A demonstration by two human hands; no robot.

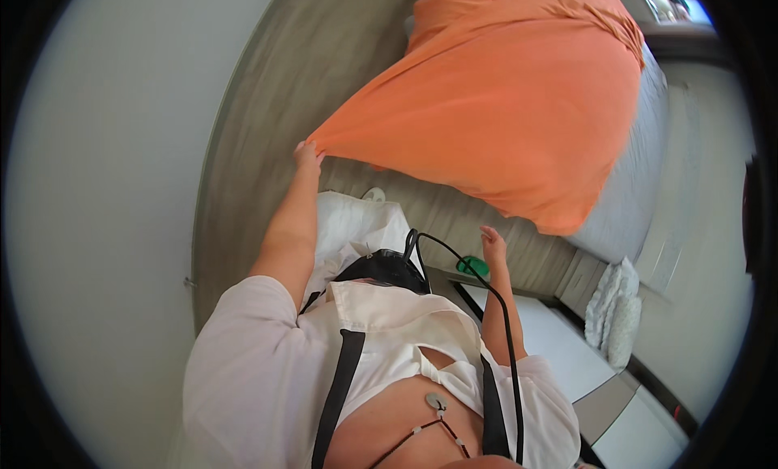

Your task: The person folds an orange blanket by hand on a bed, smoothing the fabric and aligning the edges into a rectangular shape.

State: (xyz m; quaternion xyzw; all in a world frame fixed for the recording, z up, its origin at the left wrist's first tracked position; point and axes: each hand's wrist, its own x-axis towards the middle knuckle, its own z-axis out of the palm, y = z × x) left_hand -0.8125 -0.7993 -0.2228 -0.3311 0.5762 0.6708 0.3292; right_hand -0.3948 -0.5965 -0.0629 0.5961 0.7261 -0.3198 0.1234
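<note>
Orange sheet [502,112], one: lay partly over the grey mattress [620,205], its drawn-out left corner pinched in the left hand [309,153]. Right hand [493,244]: empty, fingers loosely parted, near the sheet's lower edge.

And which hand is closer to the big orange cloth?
The left. The left hand grips the orange cloth by its edge, while the right hand is apart from it, just below the cloth's lower edge in the picture.
</note>
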